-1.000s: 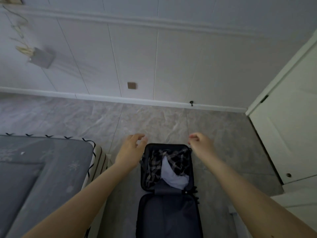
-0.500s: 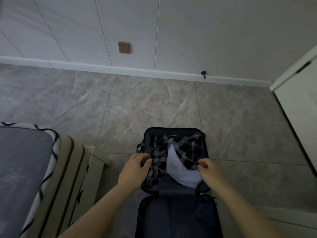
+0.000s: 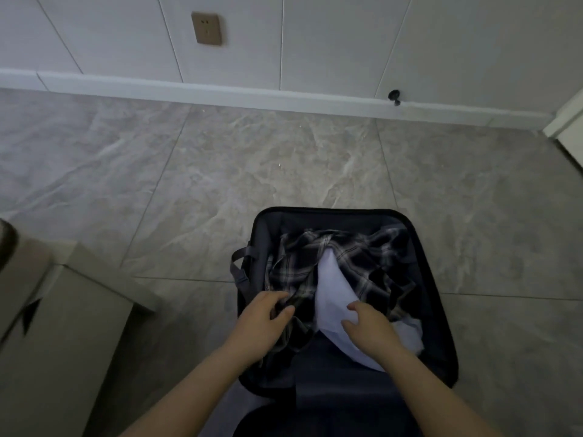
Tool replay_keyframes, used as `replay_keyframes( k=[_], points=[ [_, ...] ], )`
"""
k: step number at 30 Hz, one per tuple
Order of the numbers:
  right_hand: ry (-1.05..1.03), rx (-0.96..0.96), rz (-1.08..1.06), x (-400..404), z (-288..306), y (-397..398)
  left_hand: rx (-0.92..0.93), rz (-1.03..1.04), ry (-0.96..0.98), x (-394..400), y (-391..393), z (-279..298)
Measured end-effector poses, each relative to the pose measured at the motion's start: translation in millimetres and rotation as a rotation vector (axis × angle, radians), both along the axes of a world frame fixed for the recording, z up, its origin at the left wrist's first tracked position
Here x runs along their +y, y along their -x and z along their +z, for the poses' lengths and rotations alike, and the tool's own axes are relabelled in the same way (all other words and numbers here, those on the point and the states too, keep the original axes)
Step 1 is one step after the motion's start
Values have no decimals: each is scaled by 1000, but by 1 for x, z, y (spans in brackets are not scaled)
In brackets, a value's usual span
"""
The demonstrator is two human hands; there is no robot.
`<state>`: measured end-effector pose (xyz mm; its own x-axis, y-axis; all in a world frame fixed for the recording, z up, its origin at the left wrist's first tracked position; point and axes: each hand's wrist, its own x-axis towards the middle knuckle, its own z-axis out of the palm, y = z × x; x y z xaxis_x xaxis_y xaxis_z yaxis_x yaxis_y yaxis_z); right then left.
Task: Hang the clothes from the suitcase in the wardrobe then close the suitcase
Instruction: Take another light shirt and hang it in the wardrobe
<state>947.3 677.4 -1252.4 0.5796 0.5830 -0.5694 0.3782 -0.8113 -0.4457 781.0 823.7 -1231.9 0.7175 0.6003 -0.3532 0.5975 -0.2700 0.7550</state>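
Hands in the suitcase, first garment not yet lifted

Left hand (image 3: pixel 266 313) is what I'm watching first: its fingers curl round a fold of the plaid shirt (image 3: pixel 340 266) at the near left of the open suitcase (image 3: pixel 435 298), pinching the cloth. Right hand (image 3: pixel 370 331) lies on the white garment (image 3: pixel 331 298) with fingers spread and only slightly bent, pressing rather than gripping. Both pieces of clothing sit crumpled in the far half of the case, the white one lying in the gap of the plaid one

I judge both to be light, soft and floppy, nothing fragile, but apt to drag each other along since they are tangled. I'd take the plaid shirt at the collar or shoulders, so it comes up ready for a hanger, and hold the white garment down meanwhile

Underneath, the case rests on a grey stone-tiled floor (image 3: pixel 220 184). Beyond it runs a white panelled wall (image 3: pixel 347 36) with a socket (image 3: pixel 206 28), and a door edge (image 3: pixel 568 121) shows far right. No wardrobe is in view
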Motion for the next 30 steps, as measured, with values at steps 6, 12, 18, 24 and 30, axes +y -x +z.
replay_keyframes(
  k=[6, 12, 18, 24, 30],
  points=[
    [254, -528, 353, 9, -64, 0, -10, 22, -16, -14, 4, -55],
    [151, -644, 299, 11, -81, -3, -69, 41, -34, -23, 11, -65],
    [-546, -87, -481, 35, -10, -23, -94, 82, -14, -14, -6, -38],
    [-963, 178, -623, 78, 126, -42, -261, 128, 6, 3, -37, 41],
    [-1201, 266, -516, 92, 321, -40, -394, 176, 11, 9, -43, 186]
  ],
)
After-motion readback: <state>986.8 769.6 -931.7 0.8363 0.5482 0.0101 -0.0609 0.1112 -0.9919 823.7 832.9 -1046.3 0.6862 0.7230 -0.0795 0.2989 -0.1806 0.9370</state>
